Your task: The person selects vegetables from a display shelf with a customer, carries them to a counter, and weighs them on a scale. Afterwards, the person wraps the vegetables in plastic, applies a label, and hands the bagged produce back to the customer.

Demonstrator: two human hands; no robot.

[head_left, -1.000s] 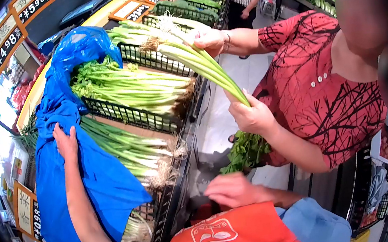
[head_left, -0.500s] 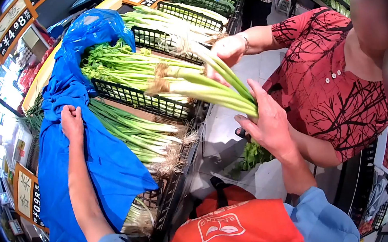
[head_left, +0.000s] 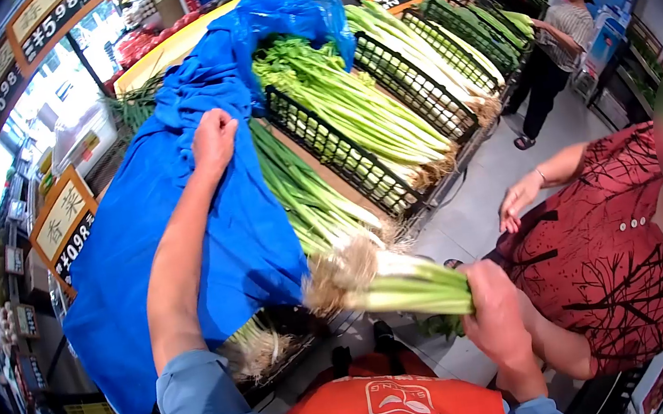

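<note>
My right hand [head_left: 496, 315] is wrapped round a bunch of celery [head_left: 417, 286], held low over the aisle. Its roots point left toward the stand, and some leaves hang below my hand. My left hand [head_left: 214, 143] is closed on a fold of the blue cloth [head_left: 185, 243] spread over the near part of the vegetable stand. Long green onions [head_left: 308, 189] stick out from under the cloth, their roots toward the aisle. Beyond them, more celery [head_left: 360, 107] lies beside a black crate divider [head_left: 341, 151].
A person in a red patterned shirt [head_left: 605, 246] stands close on the right, one hand [head_left: 522, 200] held out. Another person [head_left: 556, 39] is farther down the aisle. Price signs [head_left: 66, 225] stand along the left. Blue plastic film [head_left: 294, 15] covers the celery's far end.
My right hand has brought the celery down and toward me, away from the other person's hand, which no longer touches it. My left hand stays on the cloth. The view has turned right.
</note>
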